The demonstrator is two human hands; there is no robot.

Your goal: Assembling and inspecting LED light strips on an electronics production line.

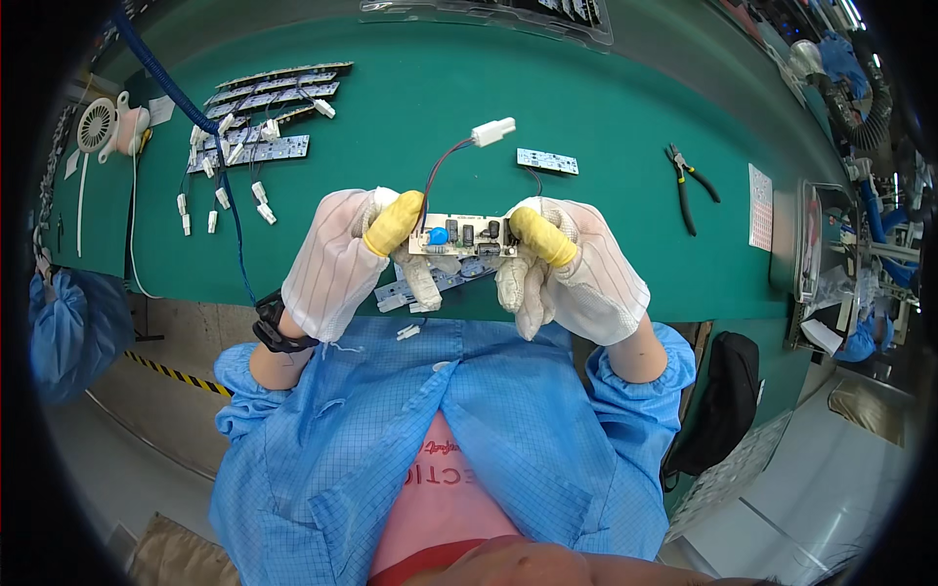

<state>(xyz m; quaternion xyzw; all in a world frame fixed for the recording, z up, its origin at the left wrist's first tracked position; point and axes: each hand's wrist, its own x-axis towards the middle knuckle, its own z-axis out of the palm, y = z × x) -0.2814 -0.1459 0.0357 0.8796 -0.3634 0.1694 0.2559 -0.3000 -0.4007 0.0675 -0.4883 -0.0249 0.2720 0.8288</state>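
- Nearest the camera: pink shirt [445, 503] under an open blue smock [293, 430].
- Pinched at the left end by the gloved left hand [337, 254], at the right end by the gloved right hand [591, 269]: 1 circuit board [461, 237], parts facing up, held over the near side of the green table [420, 88].
- Rising from its left end: thin wires [434, 178] with 1 white plug [492, 133].
- Under the hands, partly hidden, near the table's front edge: narrow board [451, 281].
- Open room: green surface between right hand and pliers [683, 190], also beyond the plug toward the far edge.
- At far left of the table: pile of strips [259, 148] with many white plugs, beside a blue cord [156, 68].
- Beyond the right hand: short strip [547, 161].
- Right of the pliers: paper sheet [760, 207].
- Around: fan [98, 125] at left, striped tape [176, 374] on the floor, black bag [723, 405] at lower right.
- At the far edge: clear tray [469, 14] with dark strips inside.
- At right: clear bin [808, 234], contents hard to tell.
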